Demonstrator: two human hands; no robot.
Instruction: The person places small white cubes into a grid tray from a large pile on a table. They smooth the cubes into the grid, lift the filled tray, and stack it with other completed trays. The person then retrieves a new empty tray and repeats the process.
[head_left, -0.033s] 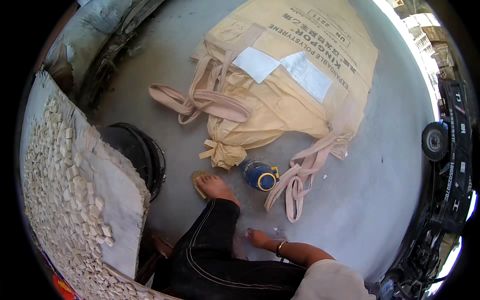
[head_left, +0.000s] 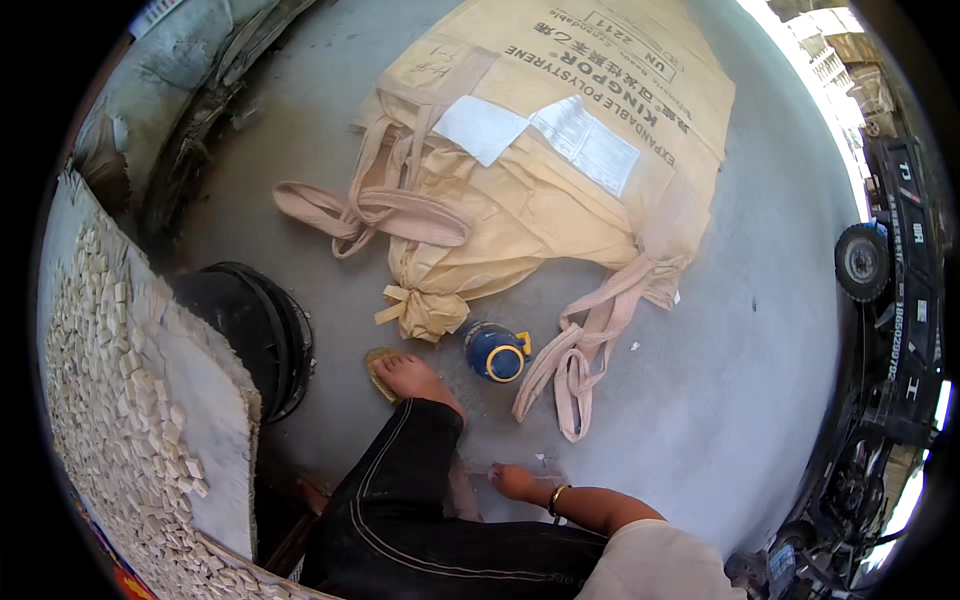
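My right hand (head_left: 515, 483), with a gold bangle at the wrist, is low beside my bent knee, close to the grey floor. Its fingers look curled closed, and what they hold, if anything, is too small to make out. Pale, see-through material (head_left: 464, 492) shows between the hand and my dark trouser leg. My left hand is out of view. Ahead of my bare foot stands a blue jug (head_left: 494, 352) with a yellow rim and handle. Beyond it lies a large tan woven sack (head_left: 560, 215) with a tied spout, pink strap loops (head_left: 572, 370) and white paper sheets (head_left: 583, 145).
At the left, a pale board (head_left: 225, 440) carries many small cream stone pieces (head_left: 110, 370). Behind it is a black bucket (head_left: 250, 335). A gold-coloured sandal (head_left: 381, 374) lies beneath my foot. A dark vehicle (head_left: 905, 290) with a wheel stands at the right edge.
The view has shifted slightly, so the sack, jug and bucket sit further left in the picture. My right hand stays low beside my knee, its fingers still curled.
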